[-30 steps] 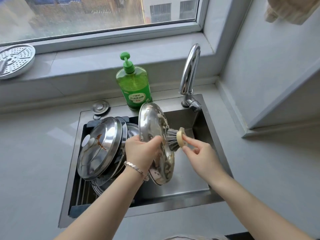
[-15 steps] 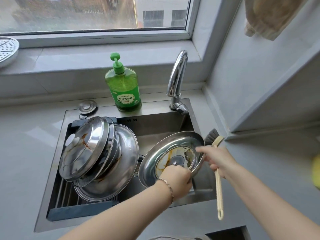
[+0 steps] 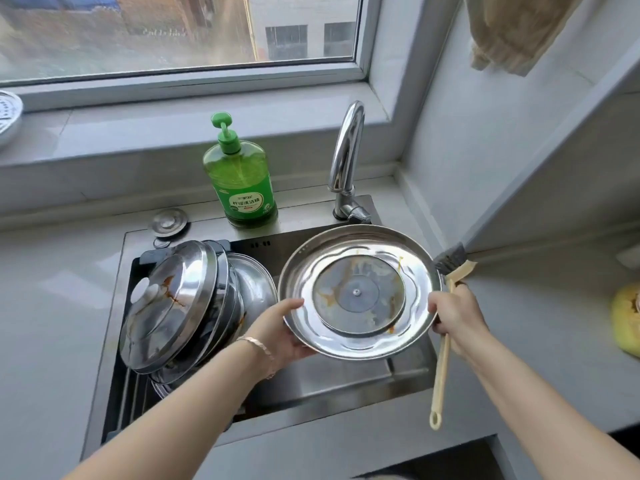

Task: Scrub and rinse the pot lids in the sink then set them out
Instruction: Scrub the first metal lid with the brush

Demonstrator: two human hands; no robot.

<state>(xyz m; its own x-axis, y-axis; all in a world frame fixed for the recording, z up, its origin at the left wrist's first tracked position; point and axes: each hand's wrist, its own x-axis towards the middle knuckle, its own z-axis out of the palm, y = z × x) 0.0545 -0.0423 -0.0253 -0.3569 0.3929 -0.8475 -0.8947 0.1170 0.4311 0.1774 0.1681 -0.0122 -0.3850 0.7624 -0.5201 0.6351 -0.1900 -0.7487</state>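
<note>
Stained lid (image 3: 360,292) held underside-up over sink (image 3: 346,379)
Left hand (image 3: 277,332) grip on rim; right hand (image 3: 457,317) grip on rim and brush (image 3: 441,368)

A perforated tray (image 3: 8,116) is cut off by the left edge, a blurred yellow object (image 3: 626,320) by the right; rear stacked lids (image 3: 254,289) are largely hidden.

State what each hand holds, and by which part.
The left hand holds the pot lid by its left rim. The right hand holds the brush by its handle near the bristles, also touching the lid's right rim.
</note>
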